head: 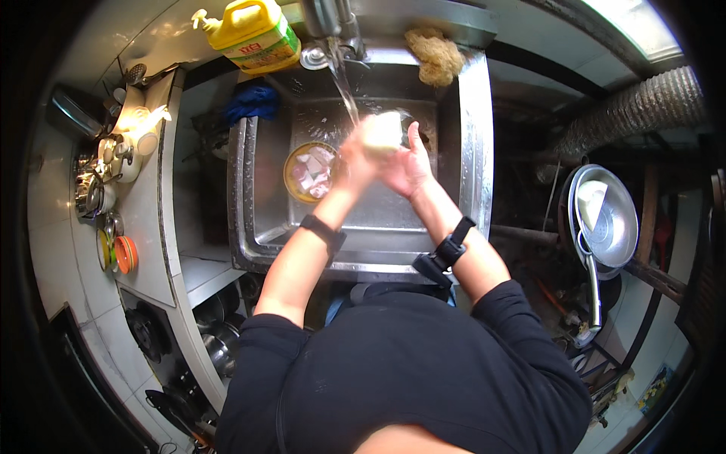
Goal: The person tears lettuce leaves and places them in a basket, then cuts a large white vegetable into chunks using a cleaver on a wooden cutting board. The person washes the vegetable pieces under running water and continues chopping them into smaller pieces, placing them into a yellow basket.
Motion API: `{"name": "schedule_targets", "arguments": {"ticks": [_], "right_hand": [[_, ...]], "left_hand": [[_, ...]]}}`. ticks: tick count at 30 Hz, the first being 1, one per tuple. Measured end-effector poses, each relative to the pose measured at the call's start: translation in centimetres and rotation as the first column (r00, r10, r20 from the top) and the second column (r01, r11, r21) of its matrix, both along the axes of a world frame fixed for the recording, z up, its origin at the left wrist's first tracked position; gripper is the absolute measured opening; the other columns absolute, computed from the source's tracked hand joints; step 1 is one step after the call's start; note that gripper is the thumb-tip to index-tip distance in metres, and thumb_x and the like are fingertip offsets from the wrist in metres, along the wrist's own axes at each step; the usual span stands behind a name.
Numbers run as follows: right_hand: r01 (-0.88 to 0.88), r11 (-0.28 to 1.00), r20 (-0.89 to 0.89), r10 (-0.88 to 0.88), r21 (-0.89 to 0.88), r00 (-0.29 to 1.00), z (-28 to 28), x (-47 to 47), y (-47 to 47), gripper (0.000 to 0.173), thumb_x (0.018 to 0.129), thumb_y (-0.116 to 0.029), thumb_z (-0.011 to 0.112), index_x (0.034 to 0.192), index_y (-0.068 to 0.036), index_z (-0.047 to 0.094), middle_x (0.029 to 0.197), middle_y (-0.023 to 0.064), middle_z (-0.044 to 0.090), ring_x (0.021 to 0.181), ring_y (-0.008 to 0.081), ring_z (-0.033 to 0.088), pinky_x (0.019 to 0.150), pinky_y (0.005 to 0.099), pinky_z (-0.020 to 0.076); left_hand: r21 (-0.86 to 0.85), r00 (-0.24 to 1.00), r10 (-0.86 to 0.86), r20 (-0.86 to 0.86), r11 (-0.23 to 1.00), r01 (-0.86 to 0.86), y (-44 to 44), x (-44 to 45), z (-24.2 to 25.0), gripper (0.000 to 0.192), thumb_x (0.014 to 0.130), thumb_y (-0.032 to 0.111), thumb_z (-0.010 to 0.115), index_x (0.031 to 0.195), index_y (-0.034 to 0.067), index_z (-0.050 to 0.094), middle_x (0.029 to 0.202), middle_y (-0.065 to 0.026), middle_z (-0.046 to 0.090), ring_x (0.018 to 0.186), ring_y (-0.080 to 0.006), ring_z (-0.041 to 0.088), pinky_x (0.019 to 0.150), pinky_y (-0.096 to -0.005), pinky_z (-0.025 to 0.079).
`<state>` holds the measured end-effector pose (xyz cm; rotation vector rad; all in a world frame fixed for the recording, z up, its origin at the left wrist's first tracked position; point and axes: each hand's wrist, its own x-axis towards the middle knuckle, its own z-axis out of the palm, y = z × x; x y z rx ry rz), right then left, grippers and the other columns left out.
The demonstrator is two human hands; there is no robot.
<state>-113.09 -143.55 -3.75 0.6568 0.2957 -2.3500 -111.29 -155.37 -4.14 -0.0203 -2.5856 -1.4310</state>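
Note:
A pale, whitish block-shaped food piece (387, 131), blurred and overexposed, is between my hands over a stainless steel sink (391, 213). My left hand (356, 159) is smeared by motion against its left side; its fingers cannot be made out. The palm of my right hand (409, 169) supports the piece from below, thumb raised. Water (343, 85) runs from the metal faucet (323, 20) down beside my left hand. In the sink, left of that hand, sits a yellowish round bowl (290, 184) of pinkish-white chunks (312, 169), apparently raw meat.
A yellow pump jug of detergent (249, 34) and a tan scrubbing mesh (435, 55) stand at the sink's back. A blue cloth (252, 104) hangs over its left corner. To the right, a long-handled metal colander (618, 227) holds a white piece (591, 201). Orange bowls (126, 254) lie left.

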Motion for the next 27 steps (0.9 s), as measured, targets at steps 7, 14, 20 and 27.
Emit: {"name": "schedule_targets", "arguments": {"ticks": [7,14,20,27], "right_hand": [[0.036,0.997,-0.224,-0.052,-0.072,0.973,-3.8,-1.1,-2.3,0.032,0.074,-0.006,0.057,0.105,0.0,0.05,0.101,0.0117,0.057,0.094,0.0225,0.056,0.084,0.0354,0.0451],[0.164,0.971,-0.377,-0.088,0.175,0.922,-5.7,-1.6,-3.8,0.034,0.078,-0.006,0.059,0.11,-0.002,0.048,0.103,0.0076,0.056,0.092,0.0167,0.056,0.075,0.0266,0.0484],[0.052,0.914,-0.436,0.141,0.402,0.889,-4.3,-0.2,-1.5,0.042,0.075,-0.007,0.063,0.114,-0.003,0.047,0.105,0.0042,0.056,0.092,0.0126,0.055,0.074,0.0258,0.0465],[-0.182,0.854,-0.396,0.402,0.488,0.825,-1.3,2.3,2.2,0.045,0.074,-0.008,0.064,0.116,-0.001,0.047,0.105,0.0054,0.056,0.094,0.0129,0.054,0.082,0.0264,0.0431]], "left_hand": [[-0.246,0.902,-0.428,-0.052,0.881,0.404,-4.0,0.9,1.9,0.052,0.07,0.009,0.05,0.121,0.001,0.043,0.124,-0.0187,0.044,0.12,-0.033,0.035,0.103,-0.0404,0.023],[-0.144,0.925,-0.381,-0.017,0.916,0.375,-4.1,-0.9,0.6,0.046,0.081,0.024,0.048,0.12,-0.001,0.045,0.126,-0.0217,0.041,0.121,-0.0339,0.034,0.103,-0.0397,0.021],[-0.276,0.952,-0.216,-0.217,0.949,0.152,-4.4,-3.1,-1.4,0.042,0.08,0.021,0.052,0.119,0.007,0.047,0.125,-0.0181,0.042,0.119,-0.034,0.034,0.1,-0.0424,0.026],[0.643,0.793,-0.178,0.583,0.698,-0.316,-4.6,-5.5,-4.3,0.042,0.082,0.028,0.058,0.114,0.001,0.051,0.102,-0.0082,0.057,0.086,-0.0146,0.056,0.069,-0.0269,0.048]]}}
